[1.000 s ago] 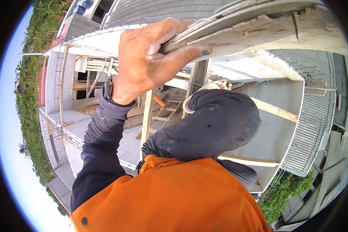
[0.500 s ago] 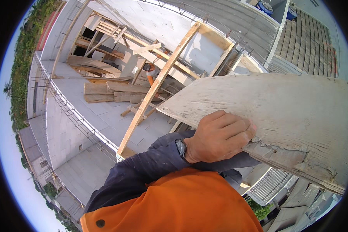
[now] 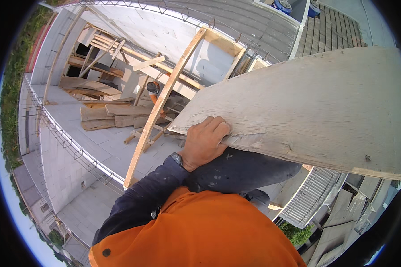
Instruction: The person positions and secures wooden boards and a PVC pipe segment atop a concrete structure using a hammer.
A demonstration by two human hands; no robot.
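A long, weathered plywood board (image 3: 298, 102) slants across the right half of the view, high above the floor below. My left hand (image 3: 206, 141) is closed over its near edge, close to the left corner, with the thumb out of sight beneath. The wood along that edge is splintered and flaking. Under the board shows my dark-trousered leg (image 3: 245, 171). My right hand is not in view; a dark shape, perhaps a sleeve, enters at the lower right rim.
A timber beam (image 3: 165, 107) spans the opening to my left. Far below, a co-worker (image 3: 154, 91) in orange stands by stacked planks (image 3: 98, 118). Exposed rebar (image 3: 75, 149) tops the block wall. Corrugated roofing (image 3: 314, 196) lies below right.
The board has swung upward in the picture, its near edge now higher. My left hand has shifted left along that edge, nearer the corner. The whole view has turned slightly.
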